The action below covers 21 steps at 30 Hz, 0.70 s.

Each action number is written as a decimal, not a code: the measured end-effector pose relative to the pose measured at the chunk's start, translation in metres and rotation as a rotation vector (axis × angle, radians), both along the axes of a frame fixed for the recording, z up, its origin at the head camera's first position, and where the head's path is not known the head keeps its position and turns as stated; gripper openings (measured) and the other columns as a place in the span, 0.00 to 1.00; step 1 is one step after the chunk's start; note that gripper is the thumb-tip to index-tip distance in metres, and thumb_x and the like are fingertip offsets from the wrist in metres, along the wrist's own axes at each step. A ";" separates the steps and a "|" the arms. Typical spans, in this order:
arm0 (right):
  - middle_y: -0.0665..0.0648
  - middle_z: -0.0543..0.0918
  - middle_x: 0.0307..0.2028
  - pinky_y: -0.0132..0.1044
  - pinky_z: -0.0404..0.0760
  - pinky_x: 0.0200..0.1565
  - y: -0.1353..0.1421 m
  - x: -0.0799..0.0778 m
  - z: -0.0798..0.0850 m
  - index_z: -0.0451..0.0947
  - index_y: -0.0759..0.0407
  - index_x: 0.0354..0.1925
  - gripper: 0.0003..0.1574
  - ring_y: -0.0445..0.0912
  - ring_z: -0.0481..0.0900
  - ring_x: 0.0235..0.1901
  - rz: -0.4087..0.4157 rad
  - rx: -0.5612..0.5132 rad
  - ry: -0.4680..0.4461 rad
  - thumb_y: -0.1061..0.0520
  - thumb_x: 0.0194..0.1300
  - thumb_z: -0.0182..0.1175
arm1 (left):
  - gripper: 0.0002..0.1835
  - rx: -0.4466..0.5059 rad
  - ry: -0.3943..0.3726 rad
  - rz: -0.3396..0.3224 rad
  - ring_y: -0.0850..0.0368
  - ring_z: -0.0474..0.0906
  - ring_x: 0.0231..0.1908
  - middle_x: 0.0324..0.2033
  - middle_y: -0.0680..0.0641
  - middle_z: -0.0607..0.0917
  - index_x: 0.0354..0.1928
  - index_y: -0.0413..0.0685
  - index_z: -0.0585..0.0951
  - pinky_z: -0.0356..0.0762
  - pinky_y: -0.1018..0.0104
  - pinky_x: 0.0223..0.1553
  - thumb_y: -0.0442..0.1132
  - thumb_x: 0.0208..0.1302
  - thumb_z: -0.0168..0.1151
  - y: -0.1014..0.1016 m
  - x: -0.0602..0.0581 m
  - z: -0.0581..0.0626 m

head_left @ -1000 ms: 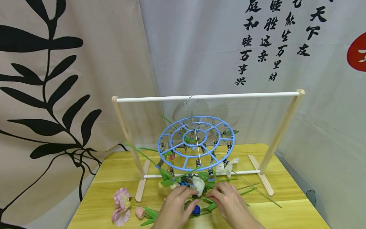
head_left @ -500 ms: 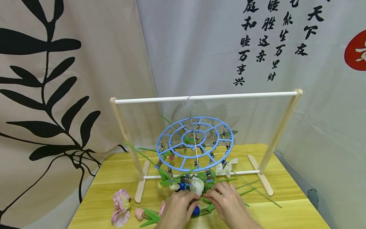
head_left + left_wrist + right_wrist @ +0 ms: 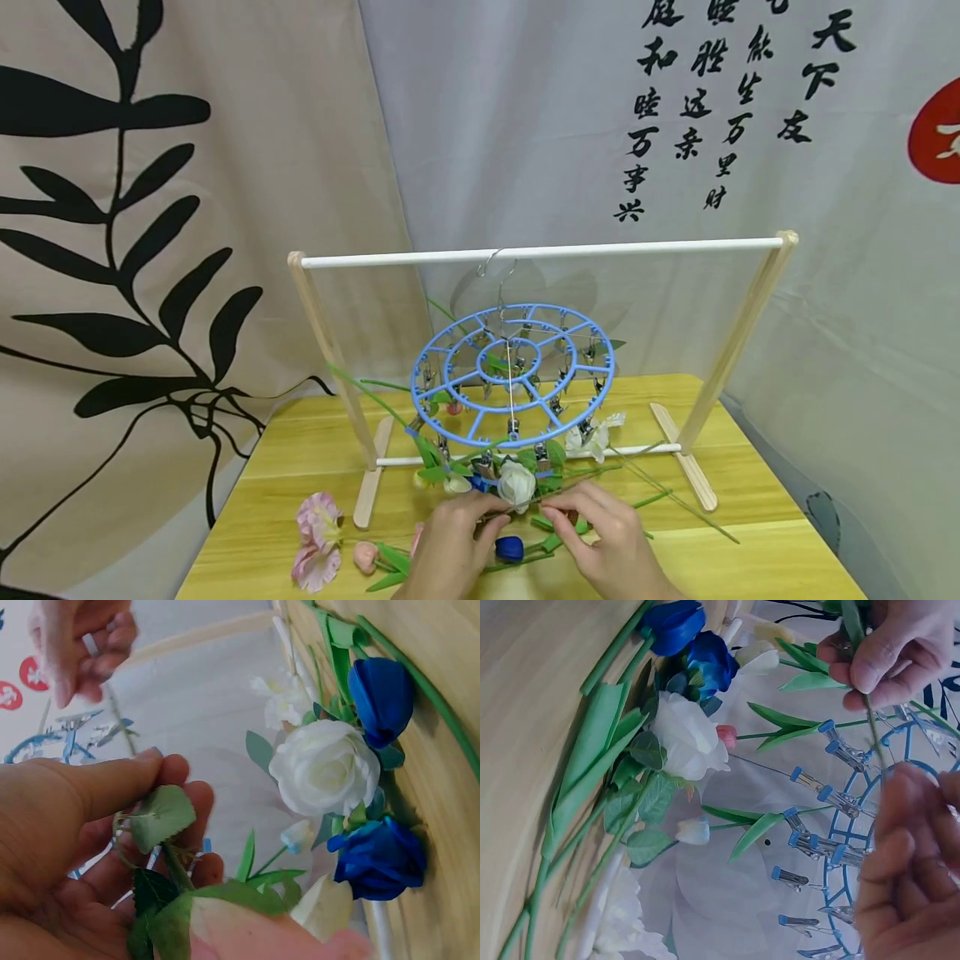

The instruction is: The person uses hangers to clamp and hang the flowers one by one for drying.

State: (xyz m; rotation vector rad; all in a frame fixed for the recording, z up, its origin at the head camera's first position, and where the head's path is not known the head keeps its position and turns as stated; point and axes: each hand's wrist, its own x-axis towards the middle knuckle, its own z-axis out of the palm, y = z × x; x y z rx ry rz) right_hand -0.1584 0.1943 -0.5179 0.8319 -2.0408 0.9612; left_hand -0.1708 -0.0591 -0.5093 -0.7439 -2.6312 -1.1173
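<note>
In the left wrist view, my left hand (image 3: 67,832) holds the leafy green stem (image 3: 178,868) of an artificial flower with pale pink petals (image 3: 247,926). The thumb and fingers grip it below the bloom. In the right wrist view, the thin stem runs from the left hand (image 3: 892,656) toward the fingertips of my right hand (image 3: 911,862), which pinch its end. In the head view, both hands, left (image 3: 457,542) and right (image 3: 611,537), face each other low in front of a round blue clip hanger (image 3: 480,410). The held bloom is hidden there.
The hanger hangs from a white rod (image 3: 637,247) on a wooden stand (image 3: 738,354); several flowers are clipped on. A blue flower (image 3: 509,548), a pink tulip (image 3: 365,557), pink blossoms (image 3: 318,533) and a white rose (image 3: 517,485) are near the hands.
The hands stay close together at the stem. My right hand has turned slightly and its fingers have spread more, uncovering green leaves; more of the blue flower shows between the hands.
</note>
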 end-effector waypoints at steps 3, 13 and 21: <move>0.40 0.92 0.34 0.18 0.79 0.31 0.001 0.004 0.001 0.94 0.44 0.46 0.17 0.26 0.79 0.28 -0.041 -0.046 -0.125 0.68 0.71 0.80 | 0.06 0.078 -0.039 -0.007 0.60 0.96 0.47 0.47 0.56 0.99 0.53 0.58 0.97 0.94 0.67 0.47 0.41 0.79 0.78 -0.003 0.000 -0.001; 0.54 0.97 0.42 0.40 0.98 0.40 -0.003 0.015 0.017 0.90 0.57 0.54 0.08 0.42 0.97 0.38 0.019 -0.354 -0.504 0.66 0.86 0.67 | 0.06 0.220 -0.077 -0.061 0.66 0.94 0.48 0.46 0.57 0.98 0.53 0.62 0.97 0.93 0.67 0.48 0.44 0.80 0.77 -0.007 0.002 -0.004; 0.63 0.97 0.40 0.44 0.98 0.39 -0.007 0.016 0.022 0.89 0.65 0.55 0.13 0.46 0.98 0.37 0.144 -0.443 -0.432 0.75 0.83 0.63 | 0.07 0.242 -0.107 -0.058 0.66 0.93 0.50 0.48 0.60 0.98 0.54 0.66 0.96 0.94 0.63 0.51 0.46 0.80 0.78 -0.011 0.004 -0.005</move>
